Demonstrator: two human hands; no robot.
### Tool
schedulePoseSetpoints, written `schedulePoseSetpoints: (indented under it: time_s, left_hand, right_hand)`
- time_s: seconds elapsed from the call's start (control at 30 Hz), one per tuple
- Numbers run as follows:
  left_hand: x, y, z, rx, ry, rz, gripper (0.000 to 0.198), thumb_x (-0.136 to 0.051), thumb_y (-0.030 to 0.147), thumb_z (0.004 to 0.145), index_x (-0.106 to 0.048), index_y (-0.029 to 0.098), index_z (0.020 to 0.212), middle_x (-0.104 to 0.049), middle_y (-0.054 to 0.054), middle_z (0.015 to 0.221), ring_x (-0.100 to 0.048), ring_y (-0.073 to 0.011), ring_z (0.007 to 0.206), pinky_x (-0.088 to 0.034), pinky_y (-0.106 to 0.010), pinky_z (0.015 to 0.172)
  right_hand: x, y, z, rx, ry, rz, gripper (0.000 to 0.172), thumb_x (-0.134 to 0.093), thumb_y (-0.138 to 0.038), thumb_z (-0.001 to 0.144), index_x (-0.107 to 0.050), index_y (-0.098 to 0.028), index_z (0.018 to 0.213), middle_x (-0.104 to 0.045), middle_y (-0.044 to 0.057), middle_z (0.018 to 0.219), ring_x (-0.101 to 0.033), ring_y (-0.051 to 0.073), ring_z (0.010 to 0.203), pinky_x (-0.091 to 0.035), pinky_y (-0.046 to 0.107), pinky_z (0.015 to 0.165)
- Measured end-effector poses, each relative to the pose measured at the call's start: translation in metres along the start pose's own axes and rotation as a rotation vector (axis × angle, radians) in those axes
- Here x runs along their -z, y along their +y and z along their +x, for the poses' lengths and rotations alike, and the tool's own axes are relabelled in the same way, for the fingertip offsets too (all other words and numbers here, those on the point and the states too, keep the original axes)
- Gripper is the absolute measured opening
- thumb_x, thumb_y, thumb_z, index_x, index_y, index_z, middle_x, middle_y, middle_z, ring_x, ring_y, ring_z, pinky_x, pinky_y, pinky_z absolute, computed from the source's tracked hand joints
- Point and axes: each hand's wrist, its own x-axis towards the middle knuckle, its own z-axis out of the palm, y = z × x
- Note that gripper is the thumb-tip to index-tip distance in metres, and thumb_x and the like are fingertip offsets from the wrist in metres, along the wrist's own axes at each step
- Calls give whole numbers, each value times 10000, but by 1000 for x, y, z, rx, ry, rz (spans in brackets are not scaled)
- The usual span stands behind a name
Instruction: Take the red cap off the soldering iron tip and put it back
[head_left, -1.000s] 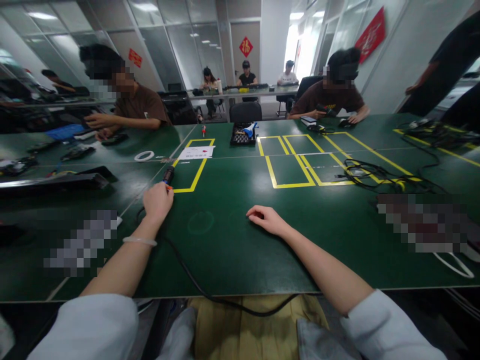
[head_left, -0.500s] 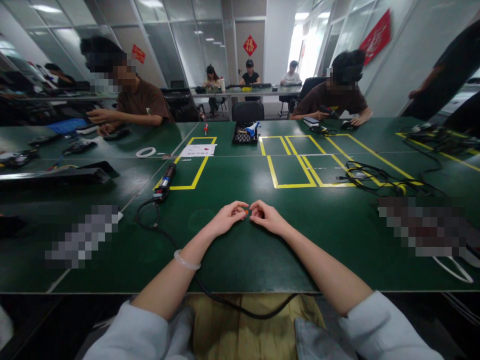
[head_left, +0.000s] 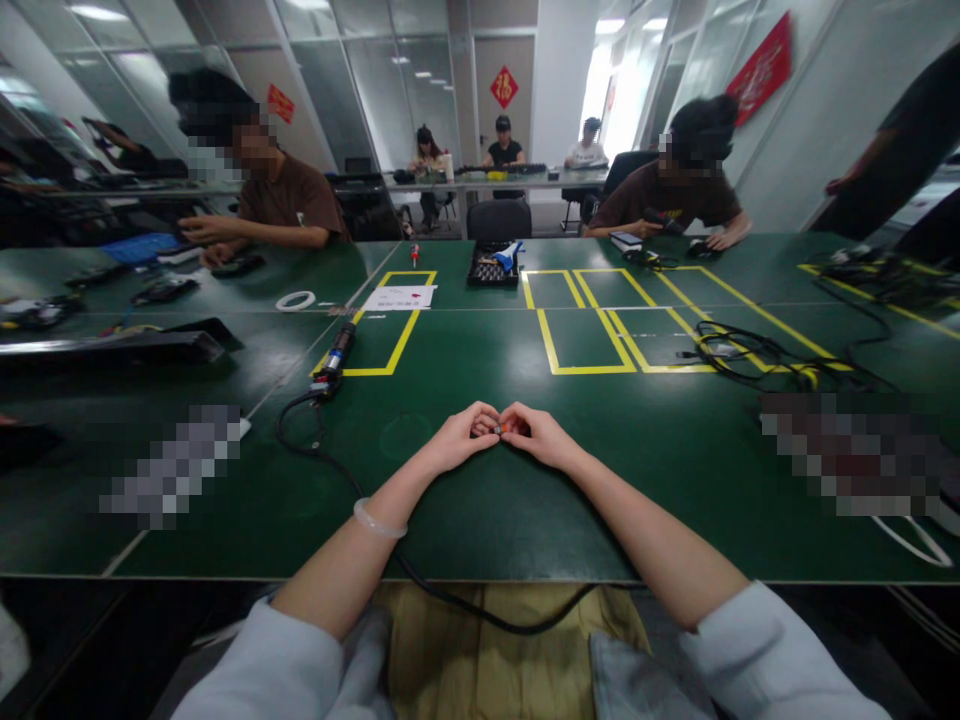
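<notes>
My left hand [head_left: 466, 438] and my right hand [head_left: 538, 437] meet at the fingertips just above the green table. Between them is a small orange piece [head_left: 505, 428] with a greyish end, too small for me to name. Both hands are closed in a pinch around it; the fingers hide most of it. Around my left wrist sits a pale translucent bangle [head_left: 379, 519].
A black cylindrical tool [head_left: 337, 352] with a cord lies ahead on the left. Beyond my hands is a black tray [head_left: 491, 266] holding a blue item. Tangled black cables [head_left: 739, 350] lie right, among yellow tape outlines [head_left: 592, 370]. Two people work across the table.
My right hand's fingertips have closed the small gap to my left hand. The orange piece, earlier at my left fingertips, now sits between both hands. The view has shifted slightly.
</notes>
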Motion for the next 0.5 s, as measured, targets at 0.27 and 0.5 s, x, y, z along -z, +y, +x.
schedulePoseSetpoints:
  time_s: [0.27, 0.5]
  left_hand:
    - [-1, 1, 0, -15, 6, 22, 241, -621, 319, 810, -560, 152, 974, -623, -43, 925, -584, -127, 813, -478, -289, 789]
    - [0, 2, -1, -10, -2, 65, 229, -597, 337, 825, -566, 165, 973, -625, -36, 937, -584, -130, 827, -473, -283, 799]
  right_hand:
    - [1, 2, 0, 20, 50, -78, 141, -634, -256, 810, -590, -171, 913, -568, -5, 777, -504, 110, 656, -409, 234, 627]
    - [2, -1, 0, 30, 70, -93, 135, -630, -231, 805, -604, -167, 921, -572, 3, 810, -506, 106, 663, -412, 235, 633]
